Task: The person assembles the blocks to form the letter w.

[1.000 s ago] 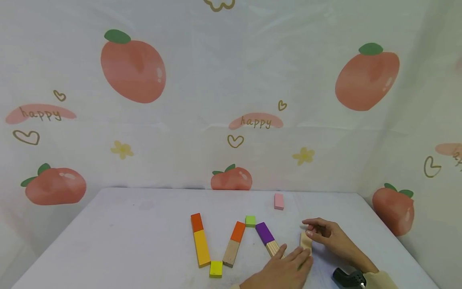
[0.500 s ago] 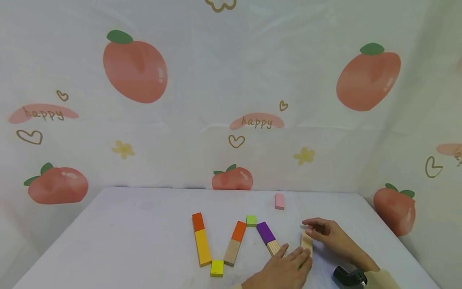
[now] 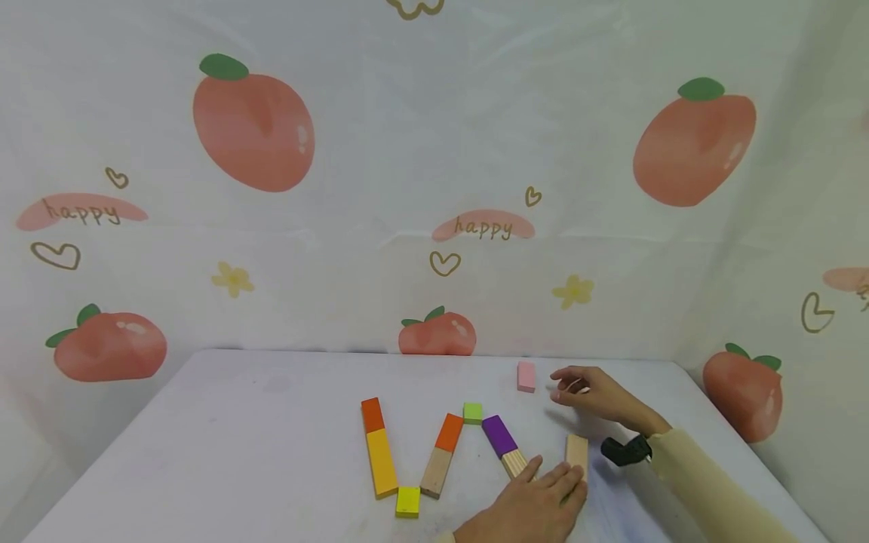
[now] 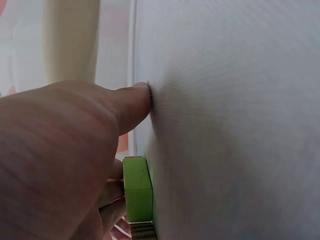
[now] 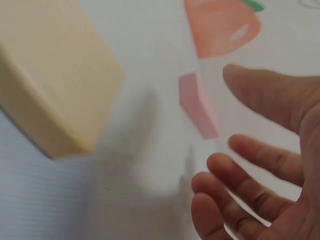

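Observation:
My left hand (image 3: 526, 501) lies over the near end of the right-hand block row, fingers extended and touching it. A green block (image 4: 138, 190) sits against its fingers in the left wrist view, with the thumb on the tabletop. Beyond those fingers extends a pale wooden block (image 3: 576, 452), its near end covered. My right hand (image 3: 600, 392) hovers above the table, holding nothing, fingers loosely bent and thumb apart. To its left stands a pink block (image 3: 526, 377), visible between thumb and fingers in the right wrist view (image 5: 197, 105).
On the white table (image 3: 271, 452), an orange-red block (image 3: 372, 415), yellow block (image 3: 382, 464), small yellow cube (image 3: 408, 502), orange block (image 3: 449, 432), wooden block (image 3: 437, 473), light green cube (image 3: 472, 413), purple block (image 3: 499, 435) and striped block (image 3: 514, 463) form a zigzag. A fruit-print cloth (image 3: 339, 226) hangs behind.
My right hand has left the pale wooden block and moved away from me and slightly left, towards the pink block. The left hand has stayed in place.

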A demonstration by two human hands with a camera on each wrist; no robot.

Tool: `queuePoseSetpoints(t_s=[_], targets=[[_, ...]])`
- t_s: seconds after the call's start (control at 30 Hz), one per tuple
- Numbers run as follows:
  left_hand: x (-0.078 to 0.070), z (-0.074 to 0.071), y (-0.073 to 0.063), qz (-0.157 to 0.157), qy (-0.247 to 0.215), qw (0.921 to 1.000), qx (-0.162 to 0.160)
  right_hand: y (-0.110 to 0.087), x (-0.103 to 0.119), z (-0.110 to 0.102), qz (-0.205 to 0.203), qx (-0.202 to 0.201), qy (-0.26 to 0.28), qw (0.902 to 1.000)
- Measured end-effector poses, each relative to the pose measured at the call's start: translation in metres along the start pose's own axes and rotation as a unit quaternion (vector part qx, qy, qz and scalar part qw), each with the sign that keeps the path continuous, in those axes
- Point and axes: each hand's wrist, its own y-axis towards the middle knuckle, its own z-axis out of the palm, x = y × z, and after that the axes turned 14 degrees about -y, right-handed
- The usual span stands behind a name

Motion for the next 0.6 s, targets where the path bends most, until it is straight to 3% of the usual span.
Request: queuePoseSetpoints(t_s=[0.3, 0.6], targets=[[0.001, 0.001, -0.002, 0.010, -0.005, 0.9999, -0.007, 0.036, -0.004, 0.007, 0.001, 0.010, -0.015, 0.9998], [0.002, 0.001, -0.004, 0.015, 0.002, 0.9997, -0.021, 0.050, 0.000, 0.015, -0.021, 0.013, -0.043, 0.9988]])
